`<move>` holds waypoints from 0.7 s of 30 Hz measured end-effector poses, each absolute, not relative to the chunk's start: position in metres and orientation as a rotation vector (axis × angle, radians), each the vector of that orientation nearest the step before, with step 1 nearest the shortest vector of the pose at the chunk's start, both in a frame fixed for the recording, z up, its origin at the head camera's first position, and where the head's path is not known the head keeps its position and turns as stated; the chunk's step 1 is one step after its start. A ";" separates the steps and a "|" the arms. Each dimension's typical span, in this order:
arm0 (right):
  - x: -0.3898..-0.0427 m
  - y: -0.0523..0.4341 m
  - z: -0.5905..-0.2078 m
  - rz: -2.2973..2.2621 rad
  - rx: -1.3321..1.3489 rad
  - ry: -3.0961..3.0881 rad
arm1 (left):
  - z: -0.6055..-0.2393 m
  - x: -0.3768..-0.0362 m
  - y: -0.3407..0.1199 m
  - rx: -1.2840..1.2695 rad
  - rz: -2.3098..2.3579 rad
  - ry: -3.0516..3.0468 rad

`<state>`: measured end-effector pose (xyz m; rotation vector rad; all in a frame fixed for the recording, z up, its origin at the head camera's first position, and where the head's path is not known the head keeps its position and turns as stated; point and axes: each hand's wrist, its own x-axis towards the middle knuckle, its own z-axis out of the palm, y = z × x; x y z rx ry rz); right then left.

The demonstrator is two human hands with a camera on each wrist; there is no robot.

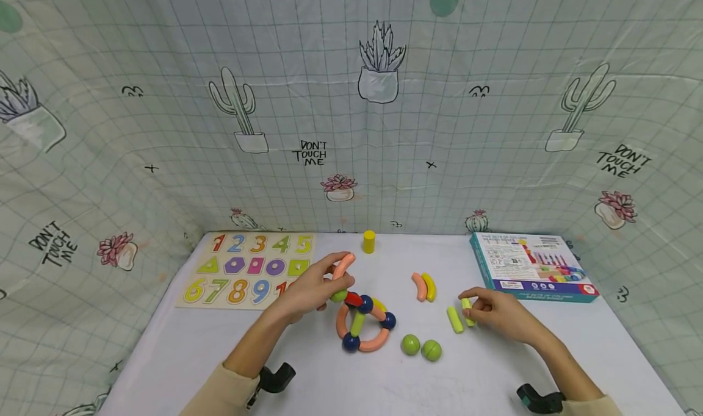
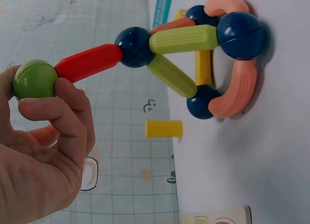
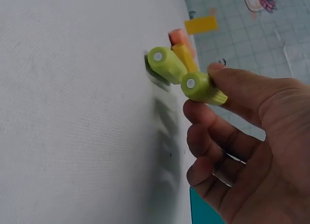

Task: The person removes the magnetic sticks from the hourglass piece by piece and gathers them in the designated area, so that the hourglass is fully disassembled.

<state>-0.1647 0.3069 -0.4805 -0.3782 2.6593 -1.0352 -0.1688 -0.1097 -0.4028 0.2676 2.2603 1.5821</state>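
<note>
Currently: left hand [image 1: 313,291] pinching a green ball [image 2: 35,79] at the outer end of a red rod [image 2: 88,62], with a pink curved piece [image 1: 343,265] also held between the fingers, just left of frame centre in the head view. Right hand [image 1: 494,311] curled round a lime rod [image 3: 202,88], lower right of centre, beside a second lime rod [image 1: 454,319] lying flat.

Progress, as judged: partly assembled. Rod-and-ball structure [image 1: 365,326] standing at lower centre, built of dark blue balls, lime, yellow and pink pieces, joined to the red rod. Loose and unused: two green balls [image 1: 420,347] just right of the structure, a pink and yellow curved pair [image 1: 425,286] above them, a yellow cylinder [image 1: 369,241] near the back edge.

Clearance: bare table [image 1: 307,379] open toward the lower edge of the frame. Number puzzle board [image 1: 249,268] bounding the left, close behind the left hand; blue box [image 1: 529,266] bounding the upper right. Patterned curtain [image 1: 351,99] closing off the rear and both sides.
</note>
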 end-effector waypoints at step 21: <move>-0.163 0.302 -0.490 -0.975 -0.420 2.648 | -0.403 -0.169 -0.110 0.266 1.553 2.283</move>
